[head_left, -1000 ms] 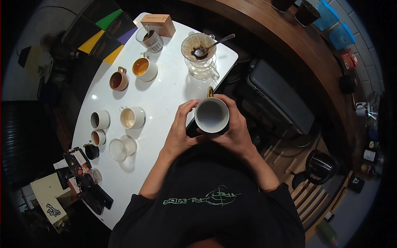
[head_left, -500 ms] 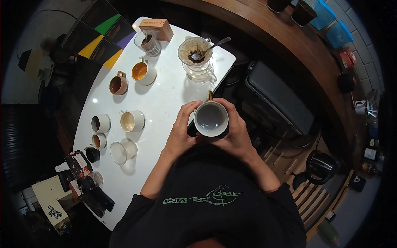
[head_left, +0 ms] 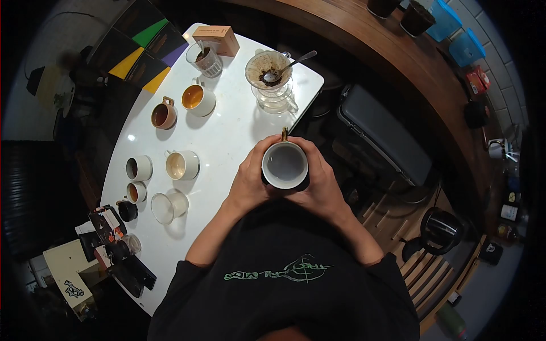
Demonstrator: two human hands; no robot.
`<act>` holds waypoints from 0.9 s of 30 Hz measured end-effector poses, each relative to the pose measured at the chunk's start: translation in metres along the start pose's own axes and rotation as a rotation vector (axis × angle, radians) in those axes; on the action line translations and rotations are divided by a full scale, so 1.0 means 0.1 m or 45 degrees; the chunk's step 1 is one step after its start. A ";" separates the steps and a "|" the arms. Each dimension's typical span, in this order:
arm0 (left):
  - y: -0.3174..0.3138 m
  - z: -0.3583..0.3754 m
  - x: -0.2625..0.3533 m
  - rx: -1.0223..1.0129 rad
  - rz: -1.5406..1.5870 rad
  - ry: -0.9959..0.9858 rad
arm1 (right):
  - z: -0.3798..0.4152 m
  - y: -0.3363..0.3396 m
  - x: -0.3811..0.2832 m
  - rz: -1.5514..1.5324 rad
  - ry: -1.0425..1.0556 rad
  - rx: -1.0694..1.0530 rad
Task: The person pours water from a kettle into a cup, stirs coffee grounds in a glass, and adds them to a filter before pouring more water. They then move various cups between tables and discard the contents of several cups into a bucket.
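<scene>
An empty mug (head_left: 284, 165), white inside with a gold handle pointing away from me, sits cupped between both my hands above the right edge of the white table (head_left: 227, 136). My left hand (head_left: 249, 181) wraps its left side, fingers curled round the rim. My right hand (head_left: 322, 181) wraps its right side. Beyond it stands a glass dripper (head_left: 269, 69) with used coffee grounds and a spoon (head_left: 290, 63) resting in it, on a glass server.
Several cups stand on the table's left half: an orange-lined cup (head_left: 197, 99), a pink mug (head_left: 162, 115), a cream cup (head_left: 181, 165), small cups (head_left: 136, 168) and a tipped glass (head_left: 166, 206). A brown box (head_left: 215, 38) sits at the far end. A grey case (head_left: 381, 133) lies right of the table.
The mug and both hands have shifted slightly left and toward my body. The left hand's fingers have closed tighter round the mug.
</scene>
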State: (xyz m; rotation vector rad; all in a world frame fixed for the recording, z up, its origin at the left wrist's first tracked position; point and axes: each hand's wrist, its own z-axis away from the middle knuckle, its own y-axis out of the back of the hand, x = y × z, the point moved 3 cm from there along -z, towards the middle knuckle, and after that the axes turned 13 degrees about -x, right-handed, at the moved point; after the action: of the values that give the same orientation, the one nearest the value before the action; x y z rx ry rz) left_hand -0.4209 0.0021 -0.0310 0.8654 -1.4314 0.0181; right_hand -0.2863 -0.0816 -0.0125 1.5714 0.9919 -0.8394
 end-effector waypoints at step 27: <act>2.33 0.97 -0.63 0.791 -0.318 0.497 | -0.26 -0.38 -0.17 -0.155 0.012 -0.468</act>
State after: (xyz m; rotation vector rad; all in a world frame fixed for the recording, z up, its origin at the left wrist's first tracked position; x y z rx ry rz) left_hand -0.6314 0.1458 0.0229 1.4553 -0.9436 0.4388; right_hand -0.3269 -0.0547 -0.0066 1.2123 1.1836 -0.6853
